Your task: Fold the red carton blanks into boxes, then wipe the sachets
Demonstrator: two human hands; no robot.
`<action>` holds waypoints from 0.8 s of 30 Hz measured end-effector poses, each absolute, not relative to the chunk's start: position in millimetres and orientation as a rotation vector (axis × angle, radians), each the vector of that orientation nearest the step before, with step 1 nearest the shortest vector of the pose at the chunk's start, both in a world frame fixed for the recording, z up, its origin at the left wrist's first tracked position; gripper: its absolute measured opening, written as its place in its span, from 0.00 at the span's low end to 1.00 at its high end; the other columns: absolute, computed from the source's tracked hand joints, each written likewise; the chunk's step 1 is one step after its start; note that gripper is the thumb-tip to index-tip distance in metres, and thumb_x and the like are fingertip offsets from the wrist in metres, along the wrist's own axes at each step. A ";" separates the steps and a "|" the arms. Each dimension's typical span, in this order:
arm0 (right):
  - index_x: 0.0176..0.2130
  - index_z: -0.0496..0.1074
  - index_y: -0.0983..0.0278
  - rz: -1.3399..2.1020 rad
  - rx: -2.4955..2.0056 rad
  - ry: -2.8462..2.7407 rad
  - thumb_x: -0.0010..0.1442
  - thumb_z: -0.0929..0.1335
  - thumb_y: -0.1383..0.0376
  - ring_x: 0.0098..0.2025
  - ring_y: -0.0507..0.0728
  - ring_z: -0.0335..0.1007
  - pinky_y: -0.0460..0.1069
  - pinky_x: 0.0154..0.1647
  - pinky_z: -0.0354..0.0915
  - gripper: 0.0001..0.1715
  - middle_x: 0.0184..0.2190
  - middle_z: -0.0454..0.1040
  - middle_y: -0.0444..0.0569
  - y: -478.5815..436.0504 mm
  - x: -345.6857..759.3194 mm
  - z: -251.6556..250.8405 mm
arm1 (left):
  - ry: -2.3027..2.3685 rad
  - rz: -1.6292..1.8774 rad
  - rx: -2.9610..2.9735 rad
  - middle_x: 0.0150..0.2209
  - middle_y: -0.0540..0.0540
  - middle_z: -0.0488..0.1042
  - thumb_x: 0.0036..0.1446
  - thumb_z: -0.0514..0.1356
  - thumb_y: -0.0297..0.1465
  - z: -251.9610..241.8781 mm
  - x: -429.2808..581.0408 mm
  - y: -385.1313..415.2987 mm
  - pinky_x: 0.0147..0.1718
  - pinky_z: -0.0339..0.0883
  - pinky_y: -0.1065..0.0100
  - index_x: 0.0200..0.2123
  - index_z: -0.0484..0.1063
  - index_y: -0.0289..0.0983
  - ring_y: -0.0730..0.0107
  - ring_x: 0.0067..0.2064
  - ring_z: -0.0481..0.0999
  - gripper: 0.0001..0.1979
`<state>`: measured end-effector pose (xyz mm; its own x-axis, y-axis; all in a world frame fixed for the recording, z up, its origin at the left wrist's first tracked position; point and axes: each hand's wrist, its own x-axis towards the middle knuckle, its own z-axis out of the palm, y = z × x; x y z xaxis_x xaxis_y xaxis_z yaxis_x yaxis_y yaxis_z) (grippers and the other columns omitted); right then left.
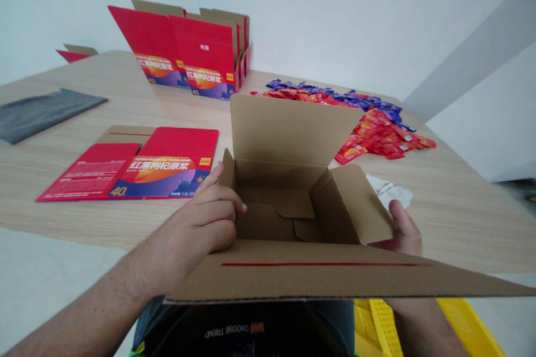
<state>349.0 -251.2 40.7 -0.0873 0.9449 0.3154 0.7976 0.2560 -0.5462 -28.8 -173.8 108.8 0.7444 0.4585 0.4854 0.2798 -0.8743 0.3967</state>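
Head view: one open cardboard box (288, 128), flaps raised, at the near edge of the table (460, 223), its near flap jutting past that edge above a yellow plastic crate (469, 323). Left hand (209, 209): grip curled shut over the box's left side, fingers inside. Right hand (404, 228): thumb against a side flap's outer face (fingers hidden, so its hold cannot be told). Risk: a loosened grip could let the box tip off the edge. Beyond: flat red carton blank (167, 164), upright red cartons (201, 50), red sachets (381, 136), white cloth (389, 189).
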 end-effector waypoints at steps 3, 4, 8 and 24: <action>0.69 0.62 0.48 0.347 -1.632 -1.884 0.60 0.73 0.51 0.64 0.71 0.71 0.64 0.56 0.75 0.42 0.62 0.74 0.52 -258.4 343.0 58.3 | 0.564 0.865 2.638 0.38 0.49 0.76 0.68 0.55 0.26 108.4 -28.5 -172.4 0.75 0.41 0.45 0.31 0.67 0.40 0.66 0.51 0.75 0.11; 0.69 0.63 0.49 0.372 -1.638 -1.880 0.60 0.72 0.52 0.63 0.70 0.72 0.63 0.55 0.76 0.40 0.63 0.74 0.53 -260.3 342.9 65.1 | 0.574 0.863 2.634 0.38 0.49 0.76 0.68 0.55 0.26 108.5 -28.4 -172.4 0.75 0.40 0.45 0.31 0.67 0.40 0.66 0.51 0.75 0.11; 0.63 0.72 0.52 0.512 -1.699 -1.966 0.60 0.73 0.52 0.59 0.67 0.77 0.57 0.51 0.79 0.34 0.62 0.75 0.54 -267.1 353.0 85.0 | 0.611 0.839 2.625 0.39 0.49 0.76 0.69 0.54 0.27 109.1 -27.6 -174.0 0.76 0.35 0.45 0.31 0.68 0.40 0.67 0.52 0.75 0.12; 0.38 0.83 0.53 0.249 -1.771 -2.270 0.53 0.69 0.56 0.30 0.63 0.84 0.51 0.27 0.78 0.15 0.30 0.85 0.46 -268.2 353.3 62.0 | 0.529 0.908 2.605 0.33 0.47 0.73 0.66 0.56 0.31 105.5 -27.4 -175.1 0.73 0.47 0.42 0.32 0.67 0.40 0.60 0.52 0.74 0.08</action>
<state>353.3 -268.2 62.0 -0.2292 0.9691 0.0914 0.9262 0.2460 -0.2858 -27.4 -175.1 105.5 0.7278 0.4454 0.5214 0.2346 -0.8762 0.4210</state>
